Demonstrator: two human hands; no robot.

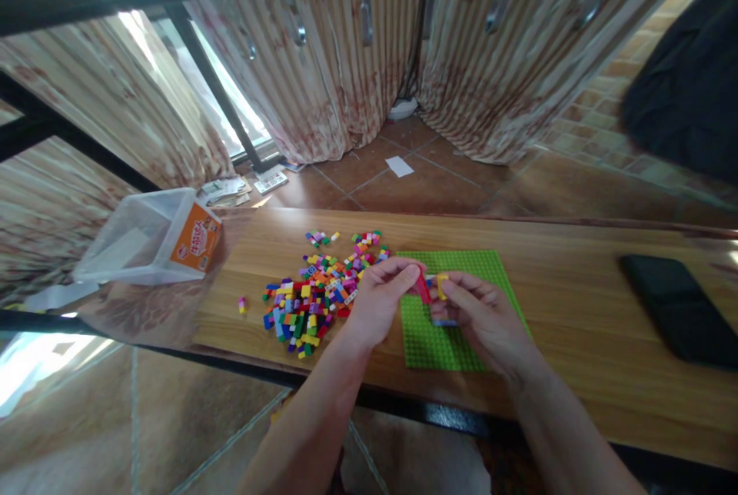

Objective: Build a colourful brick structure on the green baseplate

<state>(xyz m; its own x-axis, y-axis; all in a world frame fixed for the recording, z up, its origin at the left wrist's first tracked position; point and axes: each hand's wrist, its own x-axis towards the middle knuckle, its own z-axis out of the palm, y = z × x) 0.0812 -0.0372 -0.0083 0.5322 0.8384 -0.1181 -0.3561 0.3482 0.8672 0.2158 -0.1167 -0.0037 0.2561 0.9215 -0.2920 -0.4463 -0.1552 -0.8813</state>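
Between the thumb and fingers of my left hand (383,291) is a red toy brick (423,286), long and narrow, tilted. My right hand (481,314) pinches a yellow toy brick (442,286) just to the right of it. The two bricks are close together; whether they touch I cannot tell. Both hands are over a green studded baseplate (450,353). A bluish brick (443,322) shows below the right fingers, partly hidden, and I cannot make out whether it lies on the plate. Left of my left hand spreads a pile of mixed toy bricks (311,295).
A clear plastic box (138,241) with an orange label stands at the left end of the wooden table (576,287). A black phone-like slab (680,310) lies at the right. One small pink and yellow piece (242,304) sits apart from the pile. Curtains hang behind.
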